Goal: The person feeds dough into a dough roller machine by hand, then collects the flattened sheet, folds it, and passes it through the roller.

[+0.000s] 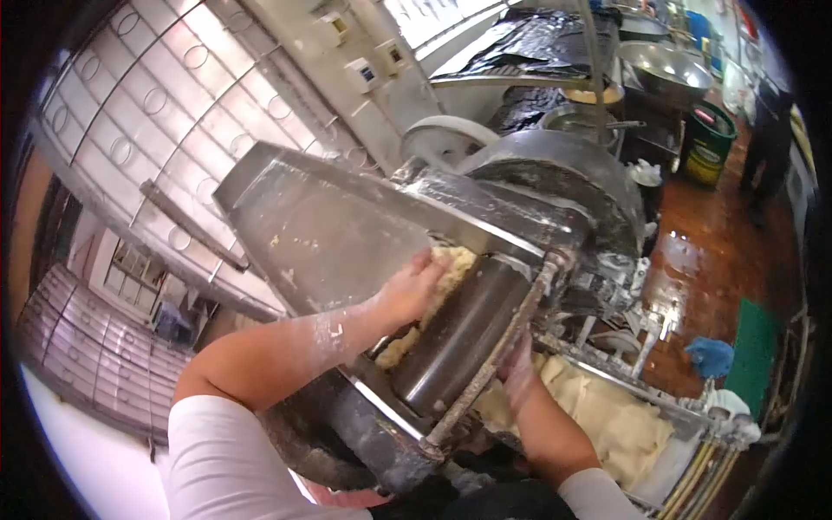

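Note:
My left hand [414, 286] lies against a strip of pale, crumbly dough [455, 267], its fingers stretched along it. That dough runs along the back of a smooth steel roller [464, 334] on a dough-rolling machine. Behind the strip slopes the machine's metal feed tray [325, 230], dusted with flour and small crumbs. My right hand [518, 368] is low on the near side, beneath the long bar [503, 347] in front of the roller. Its fingers are hidden, so I cannot see what they touch. Folded sheets of dough [598, 412] lie below and beside it.
A large round machine cover [555, 169] rises beyond the roller. Long rods [706, 481] lie beside the dough sheets. On the wet brown floor [693, 269] are a green bin [709, 143] and a blue cloth [709, 355]. Another person [767, 130] stands at far right.

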